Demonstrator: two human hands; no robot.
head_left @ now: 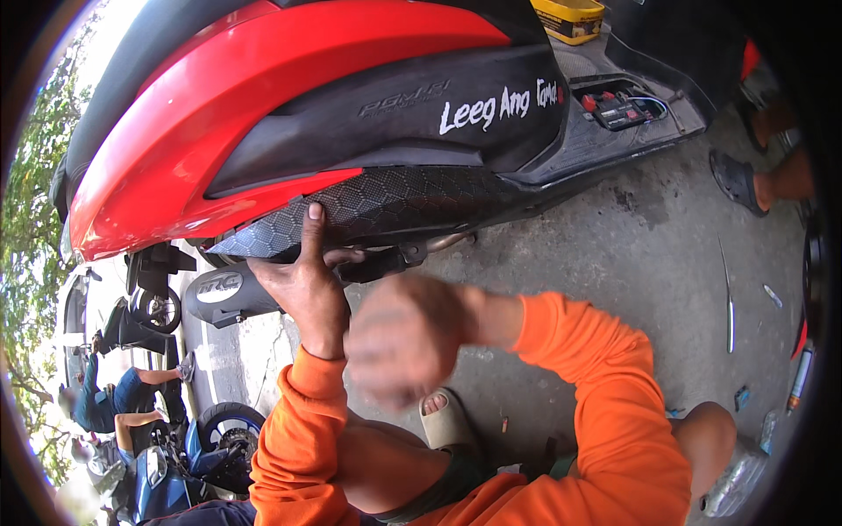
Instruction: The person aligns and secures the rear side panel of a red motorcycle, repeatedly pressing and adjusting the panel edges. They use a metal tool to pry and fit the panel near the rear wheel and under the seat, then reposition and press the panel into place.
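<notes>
Concrete (579, 263) underlies a red scooter (324, 54). The left hand (309, 285), half-open, thumb upright, touches a patterned panel (421, 200). The right hand (408, 337) blurs, grip unclear.

- Floor (653, 272): grey, with a dark stain (643, 204) at upper right.
- Thin tool (731, 320): lying on the floor, right.
- Slim canister (800, 379): near the right rim.
- Clear plastic (735, 484): crumpled, lower right.
- Dark clog (735, 181): on a bystander's foot.
- Yellow tub (570, 22): upper edge.
- Blue motorcycle (156, 482): lower left.
- Person (103, 403) in blue shorts: left, above the motorcycle.
- Trees (33, 202): green, along the left rim.
</notes>
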